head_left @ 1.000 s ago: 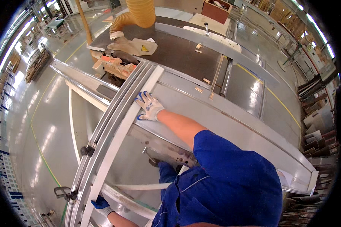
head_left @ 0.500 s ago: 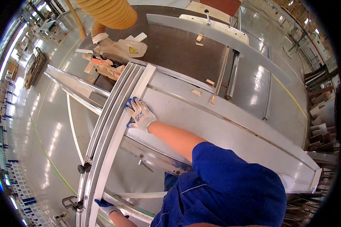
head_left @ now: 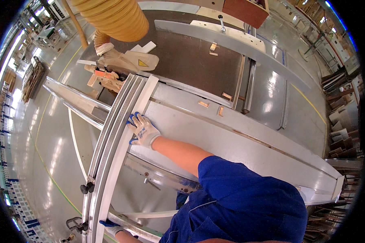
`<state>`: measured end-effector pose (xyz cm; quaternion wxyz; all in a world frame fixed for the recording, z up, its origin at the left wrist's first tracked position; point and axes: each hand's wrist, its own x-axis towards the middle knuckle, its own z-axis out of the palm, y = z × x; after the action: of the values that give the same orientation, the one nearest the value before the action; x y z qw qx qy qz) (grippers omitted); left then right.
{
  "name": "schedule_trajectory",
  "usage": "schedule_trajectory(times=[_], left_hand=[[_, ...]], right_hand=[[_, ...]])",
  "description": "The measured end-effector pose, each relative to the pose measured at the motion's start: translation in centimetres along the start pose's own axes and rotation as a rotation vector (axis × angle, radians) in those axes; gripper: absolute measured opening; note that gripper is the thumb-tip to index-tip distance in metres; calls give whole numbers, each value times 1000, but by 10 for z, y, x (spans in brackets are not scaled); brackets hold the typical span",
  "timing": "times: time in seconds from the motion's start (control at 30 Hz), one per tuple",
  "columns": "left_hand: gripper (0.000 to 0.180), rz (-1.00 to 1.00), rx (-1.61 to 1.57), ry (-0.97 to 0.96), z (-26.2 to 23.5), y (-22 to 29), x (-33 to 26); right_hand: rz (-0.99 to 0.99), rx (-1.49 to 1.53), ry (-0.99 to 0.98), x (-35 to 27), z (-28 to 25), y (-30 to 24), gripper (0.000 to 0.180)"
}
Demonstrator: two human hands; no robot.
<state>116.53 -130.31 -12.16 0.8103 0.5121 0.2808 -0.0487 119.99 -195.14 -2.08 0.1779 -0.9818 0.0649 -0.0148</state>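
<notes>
From my head view, my right hand (head_left: 144,133), in a pale glove with blue fingertips, lies palm down with its fingers spread wide across a long white strip (head_left: 113,178), the heel of the palm over the edge of the grey table (head_left: 198,133); I press on the strip there without closing round it. My left hand (head_left: 114,227), gloved the same way, is at the strip's near end with its blue fingers against the edge, but the lower part is hidden and I cannot tell how far it is closed or whether it grips. The strip lies lengthwise along the metal rail (head_left: 106,150), between that rail and me, its far end reaching up toward the beige guard (head_left: 119,60) with a yellow triangle. Wood scraps (head_left: 109,81) are heaped just beside the guard, and a thick yellow hose (head_left: 113,20) rises above it. Two black-knobbed clamps (head_left: 85,188) sit on the rail's outer side. Beyond the grey table is a dark tabletop (head_left: 186,60) with small wooden offcuts (head_left: 213,47).
</notes>
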Motion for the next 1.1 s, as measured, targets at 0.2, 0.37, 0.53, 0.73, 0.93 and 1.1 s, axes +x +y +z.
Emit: schedule_trajectory(times=[0.2,0.37,0.53,0.73,0.93,1.1], left_hand=[[85,-14,-41,123,-12,6,2],[93,-64,-180,161,86,15,-43],[98,-104,-72,2,29,11,6],[100,-67,1,-56,-11,3,41],[100,4,64,-72,-8,14,55],[93,0,-4,-40,13,17,58]], right_hand=[[-32,12,13,8,5,-5,86],[0,-23,-15,12,2,-4,84],[15,-15,-34,22,1,-8,84],[1,-9,-33,37,8,-8,83],[8,-20,-34,54,5,-19,86],[13,-14,-10,65,10,-18,86]])
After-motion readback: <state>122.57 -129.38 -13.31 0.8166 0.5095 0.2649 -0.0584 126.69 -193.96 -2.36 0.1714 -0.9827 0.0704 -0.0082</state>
